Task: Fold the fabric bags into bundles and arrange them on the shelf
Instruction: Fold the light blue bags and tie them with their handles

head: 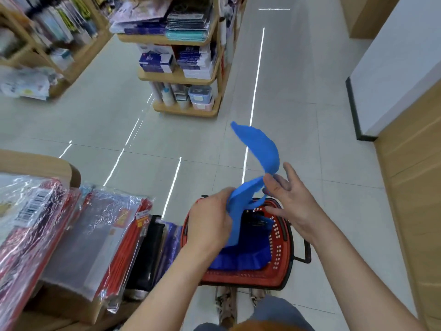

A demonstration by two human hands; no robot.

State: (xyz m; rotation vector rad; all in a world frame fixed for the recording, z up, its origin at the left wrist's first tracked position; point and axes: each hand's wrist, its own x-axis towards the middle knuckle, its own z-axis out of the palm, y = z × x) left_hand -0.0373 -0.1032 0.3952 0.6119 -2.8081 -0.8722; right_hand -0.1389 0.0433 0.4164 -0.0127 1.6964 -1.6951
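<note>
A blue fabric bag (pixel 259 149) is stretched between my hands above a red shopping basket (pixel 276 237) on the floor. My left hand (pixel 210 223) grips the bag's lower folded part. My right hand (pixel 288 199) pinches the bag near its middle with thumb and forefinger, the other fingers spread, and the free end flips up and away. More blue fabric (pixel 238 259) lies inside the basket.
A low wooden shelf (pixel 35 163) at my left holds red and clear plastic-wrapped packs (pixel 95 235). A wooden stand (pixel 186 80) with stationery is ahead across the tiled aisle. A white and wood wall (pixel 405 139) runs along the right. My feet show below the basket.
</note>
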